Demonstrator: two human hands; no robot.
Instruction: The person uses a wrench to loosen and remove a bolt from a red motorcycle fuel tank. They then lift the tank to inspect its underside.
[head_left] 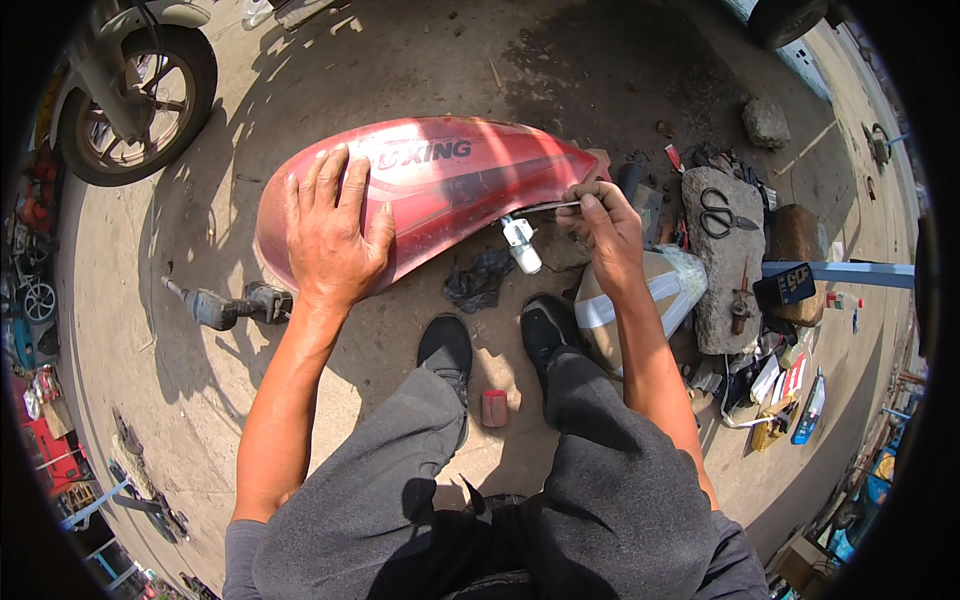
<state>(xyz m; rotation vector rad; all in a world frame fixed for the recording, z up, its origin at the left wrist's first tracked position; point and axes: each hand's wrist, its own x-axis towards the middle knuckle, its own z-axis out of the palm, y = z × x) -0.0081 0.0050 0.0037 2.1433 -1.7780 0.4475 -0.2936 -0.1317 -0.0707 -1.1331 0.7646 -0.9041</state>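
Observation:
A red motorcycle fuel tank (430, 200) with dark lettering lies on its side in front of me. My left hand (332, 235) rests on its left part with the fingers spread. Near the tank's right end, my right hand (610, 235) pinches a thin light-coloured rod or wire (547, 206) along the lower edge. A white cylindrical fitting with a metal mount (522, 245) sticks out below that edge, left of my right hand. Whether the rod touches the tank, I cannot tell.
A motorcycle wheel (137, 110) stands upper left; dark metal parts (230, 305) lie below it. On the right are a stone slab (720, 300) with black scissors (718, 222), a taped rounded object (610, 320), a phone (785, 287) and scattered tools. A small red cylinder (494, 408) sits between my feet.

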